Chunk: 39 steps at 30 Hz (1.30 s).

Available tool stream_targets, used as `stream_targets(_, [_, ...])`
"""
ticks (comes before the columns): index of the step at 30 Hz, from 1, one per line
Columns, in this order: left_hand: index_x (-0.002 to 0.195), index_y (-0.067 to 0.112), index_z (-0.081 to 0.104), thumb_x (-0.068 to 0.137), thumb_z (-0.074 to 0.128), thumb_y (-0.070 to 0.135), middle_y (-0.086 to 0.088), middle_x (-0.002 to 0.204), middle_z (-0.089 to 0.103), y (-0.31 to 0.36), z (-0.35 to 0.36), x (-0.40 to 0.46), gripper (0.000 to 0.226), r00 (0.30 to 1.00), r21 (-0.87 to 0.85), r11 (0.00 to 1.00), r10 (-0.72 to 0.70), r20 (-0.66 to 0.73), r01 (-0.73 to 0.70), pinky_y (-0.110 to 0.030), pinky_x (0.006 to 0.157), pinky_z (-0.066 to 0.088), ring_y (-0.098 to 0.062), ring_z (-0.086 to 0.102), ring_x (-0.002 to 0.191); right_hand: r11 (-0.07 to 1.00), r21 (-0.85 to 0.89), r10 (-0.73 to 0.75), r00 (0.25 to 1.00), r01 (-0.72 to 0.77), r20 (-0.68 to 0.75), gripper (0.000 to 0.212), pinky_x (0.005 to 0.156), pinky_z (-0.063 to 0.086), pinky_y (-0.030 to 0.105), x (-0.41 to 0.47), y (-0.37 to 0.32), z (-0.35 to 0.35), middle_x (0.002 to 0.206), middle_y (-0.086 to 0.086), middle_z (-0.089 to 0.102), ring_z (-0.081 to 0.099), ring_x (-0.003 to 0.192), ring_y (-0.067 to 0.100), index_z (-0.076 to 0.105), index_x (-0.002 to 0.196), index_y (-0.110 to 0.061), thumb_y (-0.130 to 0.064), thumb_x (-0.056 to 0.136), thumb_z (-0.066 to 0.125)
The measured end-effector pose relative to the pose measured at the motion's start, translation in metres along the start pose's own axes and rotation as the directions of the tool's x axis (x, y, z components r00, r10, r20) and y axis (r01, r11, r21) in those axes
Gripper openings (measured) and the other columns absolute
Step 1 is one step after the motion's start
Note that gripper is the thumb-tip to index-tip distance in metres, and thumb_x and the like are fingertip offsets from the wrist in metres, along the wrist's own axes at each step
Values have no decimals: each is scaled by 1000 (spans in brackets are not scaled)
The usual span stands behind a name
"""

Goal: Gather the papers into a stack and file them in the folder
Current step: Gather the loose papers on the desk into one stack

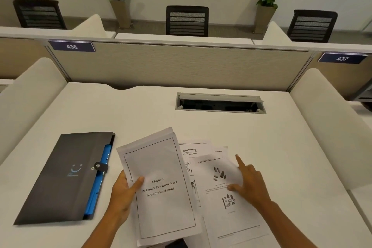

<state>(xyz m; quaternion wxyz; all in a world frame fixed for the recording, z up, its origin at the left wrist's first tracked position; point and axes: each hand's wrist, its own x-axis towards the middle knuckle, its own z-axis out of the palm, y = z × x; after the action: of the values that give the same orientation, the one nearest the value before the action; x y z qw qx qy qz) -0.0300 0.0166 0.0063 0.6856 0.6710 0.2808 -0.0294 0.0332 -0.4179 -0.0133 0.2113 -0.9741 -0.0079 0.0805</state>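
Note:
A small stack of white papers point(159, 179), its top sheet titled "Chapter 3", is held lifted off the desk by my left hand point(121, 193), thumb on top. To its right several loose printed sheets point(223, 197) lie fanned on the white desk. My right hand point(248, 185) rests on the top loose sheet with fingers spread and the index finger extended. A dark grey folder point(66, 177) with a snap strap and blue inner dividers lies closed at the left of the desk.
A grey cable hatch point(220, 103) stands open at the back of the desk point(261, 143). Padded white dividers rise on both sides and a beige partition panel point(177, 64) closes the back. Chairs and potted plants stand beyond it.

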Motion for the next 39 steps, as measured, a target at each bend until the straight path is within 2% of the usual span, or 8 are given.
stream_targets(6, [128, 40, 61, 78, 80, 32, 2, 119, 79, 1, -8, -5, 53, 999, -102, 994, -29, 45, 33, -49, 88, 65, -28, 73, 115, 955, 200, 227, 974, -220, -12, 97, 86, 58, 40, -15, -3, -1, 127, 2, 72, 73, 108, 28, 30, 160, -34, -37, 81, 87])
stream_targets(9, [136, 36, 58, 81, 78, 30, 3, 120, 80, 2, -11, -5, 59, 995, -127, 991, -30, 92, 41, -68, 107, 49, -30, 71, 119, 955, 282, 135, 984, -97, -119, 38, 81, 64, 42, -20, -15, -21, 112, -6, 78, 76, 94, 15, 67, 126, -32, -23, 91, 80])
stream_targets(12, [132, 39, 60, 82, 77, 29, 2, 123, 79, 6, -10, -7, 55, 990, -170, 984, -30, 135, 53, -58, 99, 59, -26, 76, 114, 933, 358, 51, 969, 40, -241, 16, 73, 64, 34, -22, -37, -47, 93, -21, 75, 73, 83, 1, 75, 107, -26, -15, 96, 75])
stream_targets(17, [139, 35, 57, 84, 76, 25, -2, 128, 77, 14, -3, -11, 60, 983, -211, 976, -14, 182, 53, -50, 85, 66, -26, 76, 115, 795, 593, 66, 954, 127, -293, 13, 66, 57, 8, -30, -96, -82, 97, -30, 76, 75, 84, -3, 75, 103, -33, -21, 101, 70])
stream_targets(26, [141, 27, 58, 86, 78, 23, -6, 131, 76, 17, 3, -24, 58, 960, -198, 975, -41, 278, 99, -47, 94, 64, -27, 75, 119, 596, 803, 67, 994, 27, -83, 13, 75, 58, 22, -49, -161, -47, 99, -10, 83, 77, 88, 8, 82, 106, -25, -24, 103, 69])
stream_targets(30, [141, 28, 57, 88, 77, 23, -3, 132, 76, 11, -2, -31, 57, 947, -166, 975, -92, 309, 149, -44, 100, 62, -23, 74, 120, 601, 799, 35, 999, -39, 23, 17, 82, 63, 46, -60, -175, -24, 94, -1, 82, 77, 91, 29, 81, 97, -26, -27, 105, 66])
stream_targets(35, [139, 24, 59, 87, 80, 23, -1, 129, 78, -3, -9, -38, 56, 944, -155, 965, -159, 289, 210, -36, 94, 63, -18, 76, 115, 567, 820, -10, 995, -79, 102, 20, 84, 68, 39, -68, -188, -8, 101, -8, 84, 81, 91, 14, 81, 105, -36, -28, 105, 64])
stream_targets(39, [141, 17, 61, 87, 80, 17, -10, 131, 76, -13, -20, -38, 57, 929, -168, 950, -204, 310, 264, -56, 112, 51, -31, 71, 124, 557, 822, -40, 984, -121, 172, 22, 81, 68, 30, -67, -194, 0, 102, -10, 84, 81, 93, 15, 80, 104, -46, -32, 105, 63])
